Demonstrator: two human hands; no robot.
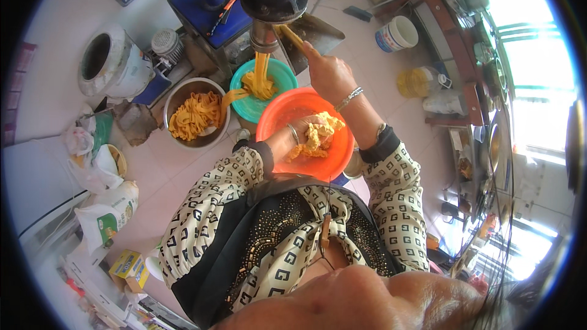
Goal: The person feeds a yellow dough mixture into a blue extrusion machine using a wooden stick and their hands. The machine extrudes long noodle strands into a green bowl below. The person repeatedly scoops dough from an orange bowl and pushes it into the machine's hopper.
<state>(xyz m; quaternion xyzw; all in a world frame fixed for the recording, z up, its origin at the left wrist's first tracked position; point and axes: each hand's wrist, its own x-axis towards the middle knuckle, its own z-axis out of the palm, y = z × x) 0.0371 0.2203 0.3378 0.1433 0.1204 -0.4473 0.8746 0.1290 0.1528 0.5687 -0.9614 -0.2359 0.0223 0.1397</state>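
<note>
My right hand (332, 79) is wrapped round a wooden stick (292, 38), whose far end reaches up beside the metal nozzle (264, 36) of a machine. Flat yellow noodles (262, 72) hang from that nozzle into a teal basin (246, 110). Inside the orange basin (272, 112) in front of me, my left hand (285, 140) grips a crumbly lump of yellow dough (323, 133); its fingertips are partly hidden by the dough. A steel pot (224, 132) left of the teal basin holds a heap of yellow noodles (192, 116). One noodle strand spans from the teal basin to the pot.
At the left stand a large drum-shaped vessel (125, 67) and a motor (167, 43). Sacks and bags (110, 214) lie nearer on that side. To the right are a white bucket (400, 33), an oil jug (417, 83) and a crowded shelf (449, 30).
</note>
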